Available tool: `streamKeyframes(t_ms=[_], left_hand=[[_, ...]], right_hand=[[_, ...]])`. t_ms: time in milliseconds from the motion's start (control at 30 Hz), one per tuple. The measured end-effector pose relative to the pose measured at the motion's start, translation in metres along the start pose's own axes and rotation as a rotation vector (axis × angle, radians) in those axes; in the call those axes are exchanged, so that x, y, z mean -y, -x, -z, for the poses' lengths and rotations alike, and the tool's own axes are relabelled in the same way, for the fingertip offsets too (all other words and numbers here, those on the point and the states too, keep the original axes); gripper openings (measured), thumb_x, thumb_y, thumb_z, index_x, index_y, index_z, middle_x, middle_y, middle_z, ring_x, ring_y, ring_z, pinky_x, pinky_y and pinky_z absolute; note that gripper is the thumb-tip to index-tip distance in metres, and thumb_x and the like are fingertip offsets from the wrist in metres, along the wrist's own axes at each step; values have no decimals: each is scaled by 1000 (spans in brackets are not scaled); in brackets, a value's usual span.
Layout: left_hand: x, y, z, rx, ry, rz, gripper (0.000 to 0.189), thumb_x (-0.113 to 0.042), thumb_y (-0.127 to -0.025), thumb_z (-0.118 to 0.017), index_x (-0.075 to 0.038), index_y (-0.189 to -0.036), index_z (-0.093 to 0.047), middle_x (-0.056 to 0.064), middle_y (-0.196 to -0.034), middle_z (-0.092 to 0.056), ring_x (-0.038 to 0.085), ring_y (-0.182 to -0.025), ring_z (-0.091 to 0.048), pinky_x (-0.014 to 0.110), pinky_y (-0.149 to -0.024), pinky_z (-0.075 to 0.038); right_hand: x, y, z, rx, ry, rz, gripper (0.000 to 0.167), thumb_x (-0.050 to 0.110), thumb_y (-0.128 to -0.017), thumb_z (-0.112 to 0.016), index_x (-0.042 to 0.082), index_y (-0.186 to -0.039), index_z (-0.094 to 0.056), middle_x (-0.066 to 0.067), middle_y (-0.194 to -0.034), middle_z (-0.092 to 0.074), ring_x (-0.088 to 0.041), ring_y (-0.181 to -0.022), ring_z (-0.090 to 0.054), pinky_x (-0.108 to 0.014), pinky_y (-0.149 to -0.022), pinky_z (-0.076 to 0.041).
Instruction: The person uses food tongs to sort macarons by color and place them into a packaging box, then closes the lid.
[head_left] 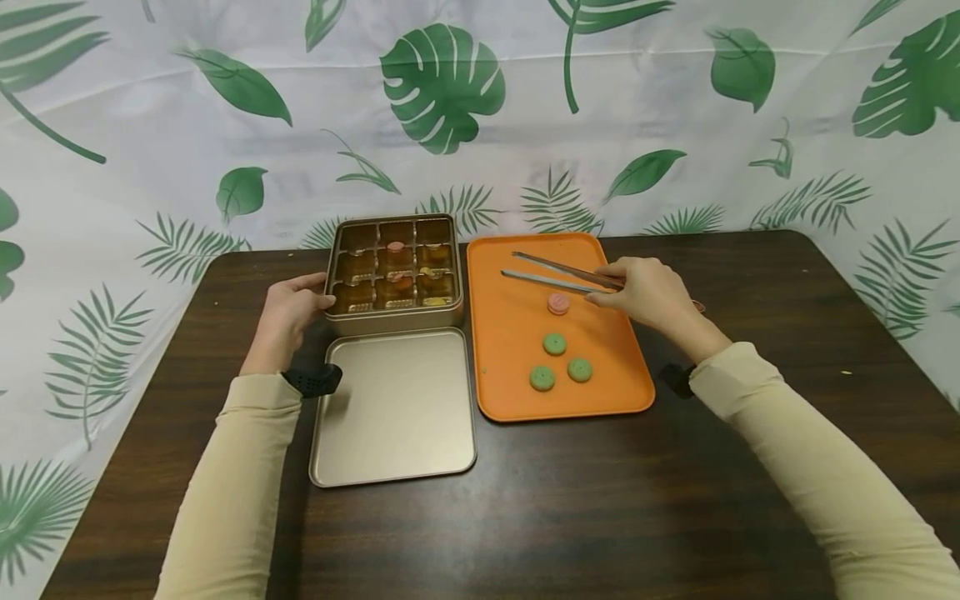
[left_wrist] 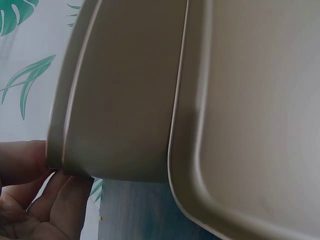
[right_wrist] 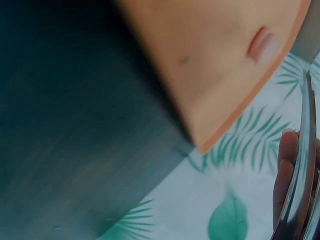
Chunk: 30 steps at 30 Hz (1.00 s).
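In the head view, my left hand (head_left: 288,312) holds the near left corner of a gold tin box (head_left: 397,320), thumb at the rim. The left wrist view shows that thumb and bent fingers (left_wrist: 62,200) against the tin. A divided insert in the tin has pink and yellow pieces in some compartments; one is a pink macaron (head_left: 395,247). My right hand (head_left: 648,292) grips metal tongs (head_left: 551,265) over the orange tray (head_left: 502,333), their tips apart with nothing between. Below the tongs lies a pink macaron (head_left: 558,303). Three green macarons, one being this green macaron (head_left: 555,343), lie nearer me.
A flat gold lid (head_left: 397,408) lies in front of the tin, left of the tray. The dark wooden table (head_left: 562,500) extends around them. A leaf-print cloth (head_left: 525,158) hangs behind the table's back edge.
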<state>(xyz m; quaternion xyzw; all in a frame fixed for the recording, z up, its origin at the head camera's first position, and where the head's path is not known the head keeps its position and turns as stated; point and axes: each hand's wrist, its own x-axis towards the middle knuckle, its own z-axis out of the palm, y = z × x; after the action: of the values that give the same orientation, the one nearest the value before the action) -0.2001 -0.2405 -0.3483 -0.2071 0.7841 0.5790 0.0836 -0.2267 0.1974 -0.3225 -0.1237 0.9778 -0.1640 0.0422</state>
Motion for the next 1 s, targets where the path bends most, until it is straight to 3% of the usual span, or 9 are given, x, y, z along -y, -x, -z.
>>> streamKeyframes(t_ms=[333,1000], left_hand=[[0,0,1,10,-6,-5,56,-5,-97,-48,-11,-150,-31,15,-156,-27,30,-142,-33,42,-118,-32],[-2,2,2,7,-4,22,55,-6,-97,-48,-13,-150,-33,12,-157,-25,30,-143,-32,43,-119,-31]], right_hand=[[-29,13,-3,35,9,41,51,36,-85,-71,5,-125,-64,-21,-110,-66,-23,-73,-60,-31,-55,-46],[-65,29,-8,93,10,11,53,38,-85,-71,4,-124,-64,-23,-116,-64,-28,-83,-62,-39,-63,-51]])
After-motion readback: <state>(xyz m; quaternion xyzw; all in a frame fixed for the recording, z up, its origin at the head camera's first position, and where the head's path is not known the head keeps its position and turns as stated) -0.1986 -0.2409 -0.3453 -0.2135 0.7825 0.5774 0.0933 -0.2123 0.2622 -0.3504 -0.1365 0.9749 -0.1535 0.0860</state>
